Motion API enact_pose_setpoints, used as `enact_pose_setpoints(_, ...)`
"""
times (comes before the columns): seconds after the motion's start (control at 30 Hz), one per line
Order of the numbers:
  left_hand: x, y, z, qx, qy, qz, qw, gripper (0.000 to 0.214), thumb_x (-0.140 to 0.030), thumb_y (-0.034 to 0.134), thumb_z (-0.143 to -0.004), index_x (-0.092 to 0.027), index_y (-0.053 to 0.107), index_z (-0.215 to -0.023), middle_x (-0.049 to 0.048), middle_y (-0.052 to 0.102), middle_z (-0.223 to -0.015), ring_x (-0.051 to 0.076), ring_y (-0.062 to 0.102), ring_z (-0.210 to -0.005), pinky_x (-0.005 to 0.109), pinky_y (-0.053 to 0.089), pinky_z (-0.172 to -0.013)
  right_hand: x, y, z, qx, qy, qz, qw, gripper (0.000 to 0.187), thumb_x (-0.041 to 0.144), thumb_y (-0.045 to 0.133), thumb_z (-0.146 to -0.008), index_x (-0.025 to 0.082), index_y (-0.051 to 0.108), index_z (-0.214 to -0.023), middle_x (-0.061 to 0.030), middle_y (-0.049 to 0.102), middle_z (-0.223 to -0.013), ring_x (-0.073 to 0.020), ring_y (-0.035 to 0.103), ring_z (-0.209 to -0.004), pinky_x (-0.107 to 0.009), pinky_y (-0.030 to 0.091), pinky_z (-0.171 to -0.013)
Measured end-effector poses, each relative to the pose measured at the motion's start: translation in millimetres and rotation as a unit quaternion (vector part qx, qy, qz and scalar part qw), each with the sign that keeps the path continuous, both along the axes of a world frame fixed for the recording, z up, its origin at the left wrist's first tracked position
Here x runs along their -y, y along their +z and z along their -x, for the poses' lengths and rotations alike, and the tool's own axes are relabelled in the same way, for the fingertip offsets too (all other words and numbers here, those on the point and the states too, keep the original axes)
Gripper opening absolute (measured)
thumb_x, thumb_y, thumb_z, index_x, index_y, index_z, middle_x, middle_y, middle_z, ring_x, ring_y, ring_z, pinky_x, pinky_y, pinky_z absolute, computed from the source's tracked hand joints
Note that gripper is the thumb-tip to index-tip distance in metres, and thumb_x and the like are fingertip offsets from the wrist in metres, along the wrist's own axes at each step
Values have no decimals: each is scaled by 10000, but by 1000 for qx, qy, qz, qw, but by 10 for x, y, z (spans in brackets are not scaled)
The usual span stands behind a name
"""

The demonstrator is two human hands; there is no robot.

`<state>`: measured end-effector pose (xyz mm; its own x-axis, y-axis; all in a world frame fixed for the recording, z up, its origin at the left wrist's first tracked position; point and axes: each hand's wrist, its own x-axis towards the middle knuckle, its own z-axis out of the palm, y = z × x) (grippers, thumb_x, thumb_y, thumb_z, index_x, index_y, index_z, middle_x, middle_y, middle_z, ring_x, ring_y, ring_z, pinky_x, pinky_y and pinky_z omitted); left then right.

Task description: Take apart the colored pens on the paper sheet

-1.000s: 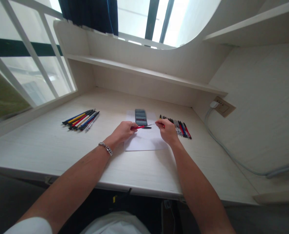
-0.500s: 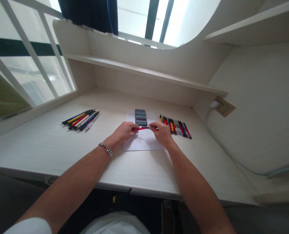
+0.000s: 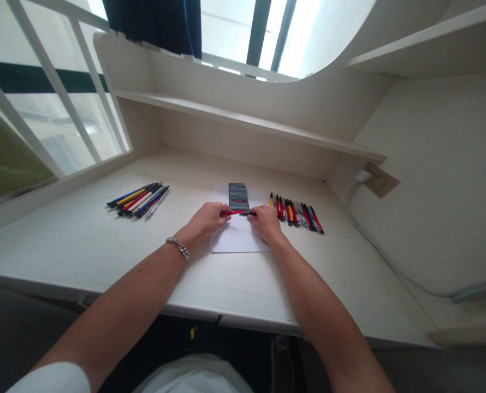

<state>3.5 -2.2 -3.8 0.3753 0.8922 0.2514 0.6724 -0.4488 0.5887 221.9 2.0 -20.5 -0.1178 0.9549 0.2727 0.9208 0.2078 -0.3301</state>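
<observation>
1. White desk (image 3: pixel 104 256) under a window is carrying everything; a shelf (image 3: pixel 235 117) is running along its back.
2. You are holding a red pen (image 3: pixel 232 213) level between both hands, just above a sheet of paper (image 3: pixel 238 243).
3. Your left hand (image 3: pixel 207 218) is closing its fingertips on the red barrel, and your right hand (image 3: pixel 264 222) is pinching the dark end. Judgement: gripping both ends is keeping the pen steady along its length.
4. A phone (image 3: pixel 238 196) is lying screen up on the far part of the paper, just beyond the pen, where it is staying visible past your fingers.
5. A loose bundle of pens (image 3: pixel 138 200) is lying well to your left. A tidy row of pens (image 3: pixel 295 212) is lying just beside your right hand. Judgement: the paper between them is keeping the two groups apart.
6. A bracelet (image 3: pixel 178 247) is sitting on your left wrist.
</observation>
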Motion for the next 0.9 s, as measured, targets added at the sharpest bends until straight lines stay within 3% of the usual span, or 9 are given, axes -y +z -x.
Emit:
enact_pose_setpoints(0.2,-2,9,17,0,1,-2,1000,234,-218,608,-826,-198,797,-962,75,758,-852,196,620,-731,309,433,-676,9,8,-67,-23,6,9,1000,148,186,616,-904,203,762,-926,-80,732,-985,-215,624,-939,-316,458,-865)
enact_pose_setpoints(0.47,11,53,16,-3,16,7,1000,247,-227,602,-829,-185,802,-967,99,773,-891,215,633,-752,323,434,-672,120,242,-457,-154,22,-56,986,214,143,604,-877,211,771,-992,-69,752,-1018,-208,673,-932,-318,486,-857)
enact_pose_setpoints(0.67,38,73,14,-18,14,12,1000,275,-222,577,-835,-177,798,-992,104,769,-895,217,639,-754,323,432,-674,249,393,-513,-138,25,-76,987,244,129,578,-870,198,790,-971,-81,737,-971,-206,658,-873,-321,481,-826)
enact_pose_setpoints(0.9,23,48,13,-3,3,10,1000,272,-222,590,-823,-180,802,-988,109,772,-926,226,646,-779,333,447,-704,260,385,-445,-112,33,-85,990,229,106,602,-870,209,791,-947,-72,724,-976,-204,647,-888,-314,475,-837)
